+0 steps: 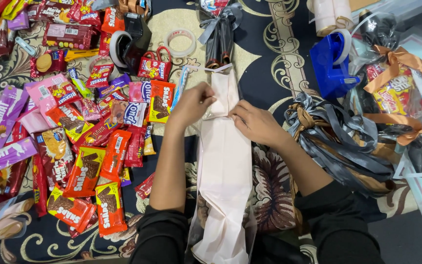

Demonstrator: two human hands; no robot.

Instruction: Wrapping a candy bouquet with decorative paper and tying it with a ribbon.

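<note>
Both hands are in on the pale pink paper (224, 161), a long strip running from the person's lap up the middle of the patterned rug (274, 68). The left hand (191, 105) has its fingers curled and pinching the paper's left edge near the top, where the sheet narrows. The right hand (255, 122) lies knuckles-up on the right edge, fingers bent and pressing the paper down; whether it grips a fold underneath, I can't tell from here. The two hands sit close, just the width of the strip between them.

At twelve o'clock from the hands, a dark wrapped bundle (219, 41) stands with a grey bow, touching the paper's top end. At eleven o'clock lies a roll of clear tape (180, 42), and beside it a black tape dispenser (130, 41). Out at nine o'clock, a wide spread of snack packets (86, 171) covers the rug, orange, red, purple and pink wrappers overlapping. At three o'clock, just beside the right forearm, sits a heap of grey and brown ribbon (338, 142). At one o'clock there's a blue tape dispenser (330, 66), and farther right, at two o'clock, a clear-wrapped gift bundle (399, 93) tied with orange ribbon.
</note>
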